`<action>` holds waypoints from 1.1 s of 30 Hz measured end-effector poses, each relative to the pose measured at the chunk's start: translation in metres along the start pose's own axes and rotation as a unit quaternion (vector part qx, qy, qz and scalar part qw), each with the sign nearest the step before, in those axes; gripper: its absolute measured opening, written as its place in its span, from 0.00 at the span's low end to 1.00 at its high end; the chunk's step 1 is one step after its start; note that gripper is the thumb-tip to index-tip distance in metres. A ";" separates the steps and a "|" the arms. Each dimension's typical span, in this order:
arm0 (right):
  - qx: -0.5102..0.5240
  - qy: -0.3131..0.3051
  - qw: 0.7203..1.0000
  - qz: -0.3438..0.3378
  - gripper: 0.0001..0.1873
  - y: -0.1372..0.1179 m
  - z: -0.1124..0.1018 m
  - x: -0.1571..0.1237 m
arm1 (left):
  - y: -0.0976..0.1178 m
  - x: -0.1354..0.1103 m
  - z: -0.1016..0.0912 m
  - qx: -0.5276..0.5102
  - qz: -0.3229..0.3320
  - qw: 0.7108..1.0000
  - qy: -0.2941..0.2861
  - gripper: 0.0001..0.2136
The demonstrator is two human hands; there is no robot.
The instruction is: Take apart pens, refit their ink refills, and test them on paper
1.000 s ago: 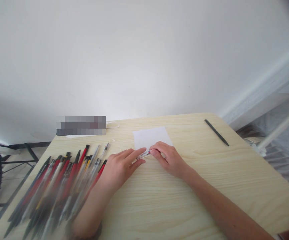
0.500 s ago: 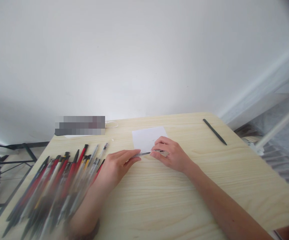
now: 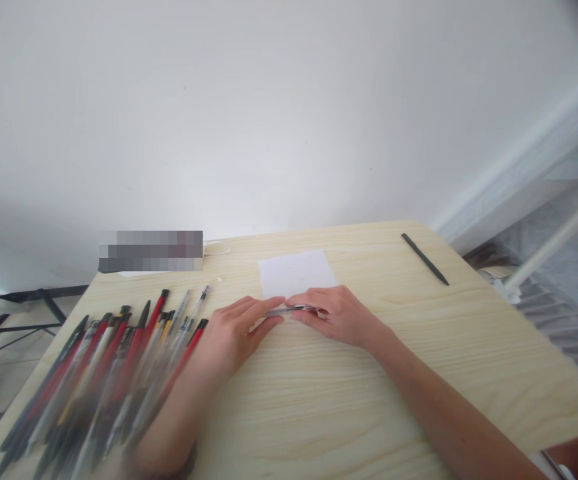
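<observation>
Both hands meet near the middle of a light wooden table (image 3: 349, 400), just below a white sheet of paper (image 3: 296, 272). A clear pen (image 3: 289, 309) lies level between them. My right hand (image 3: 336, 315) pinches its right end with curled fingers. My left hand (image 3: 236, 330) holds the pen's left end between thumb and fingertips. To the left lies a spread of several red, black and clear pens (image 3: 119, 367), with my left forearm over its right edge.
A single black pen (image 3: 425, 259) lies near the table's far right corner. A blurred dark object (image 3: 151, 251) sits at the far left edge against the white wall. Black metal legs (image 3: 29, 300) show left of the table.
The hands have drawn a little closer together on the clear pen, and my right hand has slid left and lower. The view has shifted slightly, so everything sits a bit left.
</observation>
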State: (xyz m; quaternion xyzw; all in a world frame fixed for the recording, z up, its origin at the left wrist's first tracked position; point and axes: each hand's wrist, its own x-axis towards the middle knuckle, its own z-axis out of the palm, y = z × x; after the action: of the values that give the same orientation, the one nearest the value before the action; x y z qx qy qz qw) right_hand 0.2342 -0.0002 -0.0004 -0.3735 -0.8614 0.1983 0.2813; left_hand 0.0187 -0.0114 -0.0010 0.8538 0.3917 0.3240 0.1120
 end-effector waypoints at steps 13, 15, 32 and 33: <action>-0.001 0.007 1.000 0.006 0.14 0.003 -0.007 -0.002 | -0.002 0.000 0.000 -0.017 0.005 1.000 0.004 0.13; -0.018 0.003 1.000 -0.003 0.15 0.002 -0.006 -0.001 | -0.001 0.000 -0.001 -0.021 0.014 1.000 -0.014 0.16; -0.031 0.022 0.999 -0.025 0.18 -0.004 -0.003 -0.003 | 0.006 0.004 -0.002 -0.073 -0.010 0.995 0.063 0.13; -0.019 0.024 0.999 -0.019 0.17 -0.003 -0.006 -0.004 | 0.006 0.004 -0.003 -0.079 -0.016 0.995 0.066 0.11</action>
State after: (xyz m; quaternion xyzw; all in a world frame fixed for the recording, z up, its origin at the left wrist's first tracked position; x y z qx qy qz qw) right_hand 0.2380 -0.0043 0.0045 -0.3668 -0.8650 0.1675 0.2986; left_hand 0.0222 -0.0124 0.0060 0.8129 0.3852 0.4073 0.1581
